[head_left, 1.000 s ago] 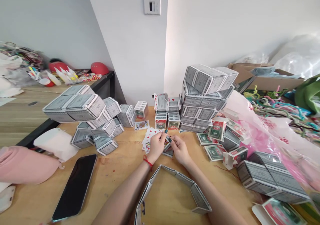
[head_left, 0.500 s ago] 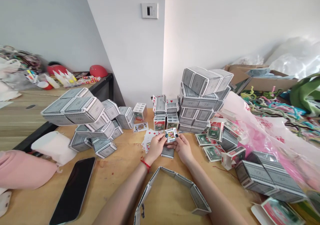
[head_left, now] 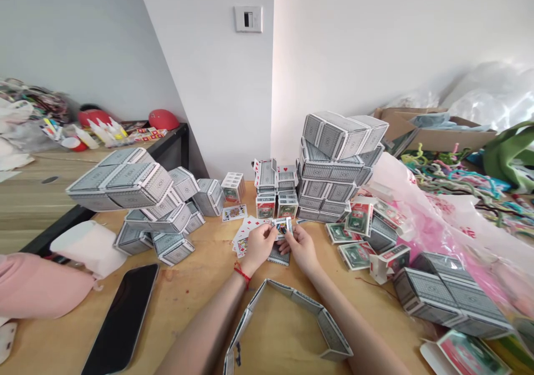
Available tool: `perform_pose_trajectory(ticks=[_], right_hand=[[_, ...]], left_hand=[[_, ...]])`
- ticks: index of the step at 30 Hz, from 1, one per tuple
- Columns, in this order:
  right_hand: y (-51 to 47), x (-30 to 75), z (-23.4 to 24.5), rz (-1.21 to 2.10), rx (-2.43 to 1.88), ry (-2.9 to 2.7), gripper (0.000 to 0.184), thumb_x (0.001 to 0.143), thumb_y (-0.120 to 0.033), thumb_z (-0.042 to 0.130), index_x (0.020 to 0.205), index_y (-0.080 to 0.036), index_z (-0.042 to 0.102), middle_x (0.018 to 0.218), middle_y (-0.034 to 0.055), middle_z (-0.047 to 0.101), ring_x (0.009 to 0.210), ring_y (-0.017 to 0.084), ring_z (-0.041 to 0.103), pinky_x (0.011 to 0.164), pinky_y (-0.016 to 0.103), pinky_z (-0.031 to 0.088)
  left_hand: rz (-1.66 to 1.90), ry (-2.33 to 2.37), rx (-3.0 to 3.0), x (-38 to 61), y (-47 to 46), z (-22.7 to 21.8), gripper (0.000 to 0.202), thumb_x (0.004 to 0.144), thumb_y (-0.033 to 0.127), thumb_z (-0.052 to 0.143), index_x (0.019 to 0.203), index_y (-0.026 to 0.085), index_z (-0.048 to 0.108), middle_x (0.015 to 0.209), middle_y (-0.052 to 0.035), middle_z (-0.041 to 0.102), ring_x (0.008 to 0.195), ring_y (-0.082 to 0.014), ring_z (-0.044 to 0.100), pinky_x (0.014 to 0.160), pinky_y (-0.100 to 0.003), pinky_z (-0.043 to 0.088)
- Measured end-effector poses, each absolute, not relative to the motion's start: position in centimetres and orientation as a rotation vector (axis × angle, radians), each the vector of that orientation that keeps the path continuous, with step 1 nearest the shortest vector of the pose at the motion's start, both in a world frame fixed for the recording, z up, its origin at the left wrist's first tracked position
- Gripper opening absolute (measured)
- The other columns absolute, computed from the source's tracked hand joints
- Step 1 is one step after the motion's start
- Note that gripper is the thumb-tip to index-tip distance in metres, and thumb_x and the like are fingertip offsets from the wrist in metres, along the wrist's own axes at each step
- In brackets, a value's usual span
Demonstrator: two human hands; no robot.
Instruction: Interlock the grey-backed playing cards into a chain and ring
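Observation:
A face-up playing card (head_left: 282, 226) with a court figure is held over the table between my two hands. My left hand (head_left: 259, 248) pinches its left side, a red cord round the wrist. At its right edge is my right hand (head_left: 303, 249), thumb on the card and fingers curled beneath. A face-down card (head_left: 278, 256) lies partly hidden under the hands. Fanned loose cards (head_left: 247, 230) lie left of them, with a king card (head_left: 234, 212) farther back. Nearer me stands an open, bent wall of joined cards (head_left: 287, 289).
Card-covered box stacks stand at the left (head_left: 137, 183) and right (head_left: 329, 166). Card packs (head_left: 265, 207) stand behind my hands; opened packs (head_left: 356, 254) lie to the right. A phone (head_left: 120, 319) lies front left, near a pink cap (head_left: 41, 286).
The held card has turned to lie more level and shifted slightly left. My right fingers have curled in farther beneath it. The surrounding boxes and packs stay put.

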State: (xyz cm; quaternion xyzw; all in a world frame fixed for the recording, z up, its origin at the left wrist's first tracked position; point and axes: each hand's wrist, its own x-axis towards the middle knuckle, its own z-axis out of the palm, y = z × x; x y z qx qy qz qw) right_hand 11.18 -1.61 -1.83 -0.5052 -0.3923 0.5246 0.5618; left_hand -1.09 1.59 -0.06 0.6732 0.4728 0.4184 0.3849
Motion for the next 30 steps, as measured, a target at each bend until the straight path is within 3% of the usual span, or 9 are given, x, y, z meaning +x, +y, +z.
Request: perform_pose_trajectory(ticks=[3,6,9,12,17,25,28,30], right_hand=[[-1.7,11.2,-1.9,1.17,-1.225,-0.951,0.035,0.069,-0.049,0.058,0.084,-0.019,0.05,0.051,-0.0017,0.059,0.039,0.013,0.054,0.039,0.025,0.047],[-1.7,11.3,-2.0,1.128,-1.239,-0.972,0.034,0.07,-0.047,0.057,0.089,-0.019,0.052,0.049,-0.0034,0.055,0.04,0.013,0.053,0.04,0.026,0.047],[-1.8,11.3,-2.1,1.095,-1.254,-0.993,0.032,0.07,-0.044,0.057,0.091,-0.019,0.055,0.05,-0.0031,0.055,0.041,0.013,0.052,0.041,0.026,0.047],[-1.8,11.3,-2.2,1.062,-1.258,-1.025,0.031,0.071,-0.041,0.056,0.095,-0.02,0.056,0.053,-0.0025,0.055,0.042,0.014,0.052,0.042,0.026,0.046],[-1.8,11.3,-2.3,0.944,-1.255,-1.068,0.033,0.074,-0.035,0.052,0.102,-0.019,0.055,0.054,-0.0029,0.053,0.045,0.013,0.051,0.043,0.025,0.044],[-1.5,11.8,-2.8,0.735,-1.308,-1.066,0.031,0.071,-0.029,0.053,0.1,-0.018,0.054,0.075,0.0015,0.06,0.053,0.011,0.048,0.048,0.022,0.039],[-1.4,12.0,-3.0,0.726,-1.322,-1.024,0.032,0.07,-0.028,0.055,0.101,-0.018,0.052,0.071,0.0003,0.059,0.051,0.011,0.047,0.047,0.022,0.038],[-1.3,12.0,-3.1,0.743,-1.319,-0.98,0.032,0.069,-0.028,0.056,0.099,-0.018,0.052,0.066,-0.0006,0.058,0.051,0.012,0.049,0.048,0.023,0.04]], left_hand=[[1.076,1.224,1.707,-0.9,1.5,-0.3,0.026,0.075,0.033,0.049,0.056,0.016,0.047,0.052,0.0032,0.045,0.051,-0.009,0.042,0.049,-0.021,0.032],[1.128,1.155,1.689,-0.9,1.5,-0.5,0.015,0.075,0.027,0.05,0.083,0.016,0.056,0.069,0.0001,0.058,0.063,-0.0112,0.053,0.058,-0.022,0.041],[1.173,1.118,1.7,-1.0,1.6,-0.7,0.029,0.075,0.023,0.051,0.104,0.019,0.051,0.089,-0.0039,0.062,0.076,-0.0131,0.058,0.068,-0.026,0.046],[1.186,1.16,1.763,-1.1,1.8,-0.9,0.022,0.076,0.024,0.052,0.097,0.019,0.056,0.095,-0.0056,0.062,0.081,-0.0148,0.059,0.071,-0.028,0.047],[1.216,1.213,1.852,-1.2,1.8,-1.2,0.016,0.078,0.027,0.051,0.088,0.018,0.058,0.087,-0.0043,0.064,0.077,-0.0146,0.06,0.068,-0.027,0.049],[1.151,1.281,2.14,-1.3,1.3,-1.1,0.018,0.081,0.029,0.047,0.091,0.019,0.059,0.087,-0.0033,0.066,0.075,-0.0147,0.062,0.07,-0.027,0.048],[1.148,1.299,2.193,-1.3,1.3,-1.1,0.019,0.082,0.028,0.045,0.091,0.018,0.059,0.087,-0.0041,0.066,0.077,-0.0148,0.062,0.069,-0.026,0.046],[1.118,1.348,2.217,-1.3,1.3,-1.0,0.02,0.084,0.027,0.042,0.084,0.017,0.06,0.077,-0.0041,0.066,0.069,-0.0143,0.061,0.064,-0.025,0.045]])
